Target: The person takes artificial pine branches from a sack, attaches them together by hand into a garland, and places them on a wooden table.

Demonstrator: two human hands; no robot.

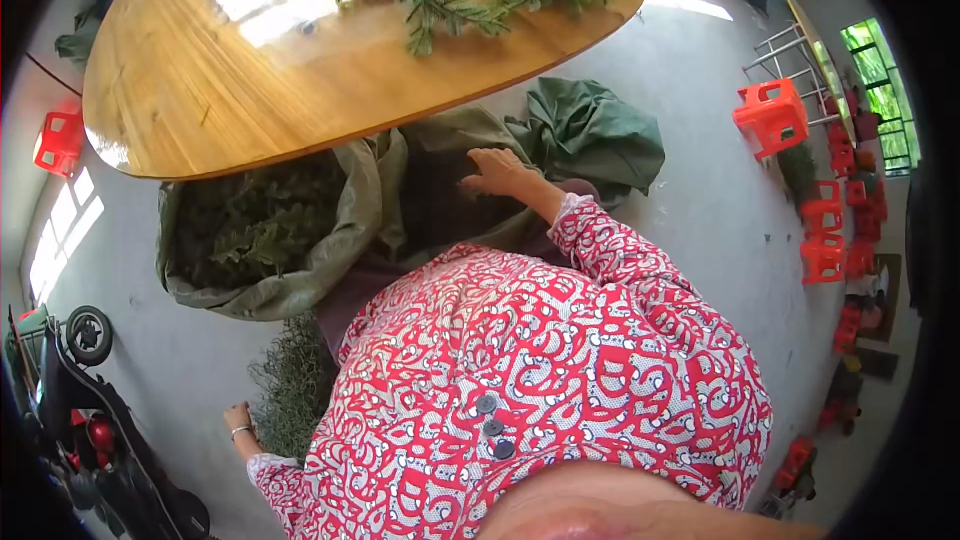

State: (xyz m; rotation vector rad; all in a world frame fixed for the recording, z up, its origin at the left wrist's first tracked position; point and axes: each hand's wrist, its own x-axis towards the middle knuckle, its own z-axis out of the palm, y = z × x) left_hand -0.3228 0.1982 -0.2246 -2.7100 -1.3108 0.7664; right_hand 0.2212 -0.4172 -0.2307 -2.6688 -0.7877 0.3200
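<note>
My right hand (497,173) is over the mouth of an olive-green sack (470,125), fingers apart and nothing visible in them. The inside of that sack is dark. Low on the left, my left hand (239,418), with a bracelet at the wrist, is beside a heap of thin green sprigs (290,385) on the floor. Its fingers look curled; what they may hold is too small to make out. A second olive sack (350,210) stands open to the left, with green artificial-looking foliage (265,240) inside.
A glossy wooden table (250,90) overhangs the sacks and bears artificial pine branches (440,0). A bunched green cloth or sack (595,135) lies right of them. Red stools (770,118) stand along the right side. At lower left is a motorbike (95,440); another red stool (60,143) is further back.
</note>
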